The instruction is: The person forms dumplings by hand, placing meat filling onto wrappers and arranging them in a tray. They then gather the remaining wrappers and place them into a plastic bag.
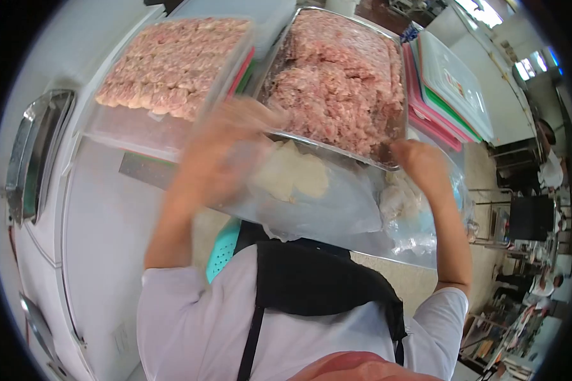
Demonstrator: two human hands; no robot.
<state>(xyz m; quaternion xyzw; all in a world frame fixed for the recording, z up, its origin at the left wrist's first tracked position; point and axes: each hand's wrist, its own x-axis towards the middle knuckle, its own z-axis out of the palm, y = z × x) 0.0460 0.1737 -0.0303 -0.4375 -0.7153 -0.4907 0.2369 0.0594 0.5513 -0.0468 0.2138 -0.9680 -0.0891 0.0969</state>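
Observation:
A metal tray (273,60) holds a large mass of minced meat (337,82) at the top middle. My right hand (419,162) is at the tray's near right corner, its fingers curled against the meat and rim; what they hold, if anything, is hidden. My left hand (232,143) is smeared by motion near the tray's left edge. To its left stands a clear plastic container (127,136) with rows of meat portions (171,60). Just below the tray, pale flat pieces (292,171) lie on a plastic sheet (337,209).
Stacked coloured lids (454,82) stand right of the tray. Crumpled clear plastic bags (407,213) lie near my right forearm. White cabinets (114,235) line the left side. A person (543,282) is far off at the right, among shelves and equipment.

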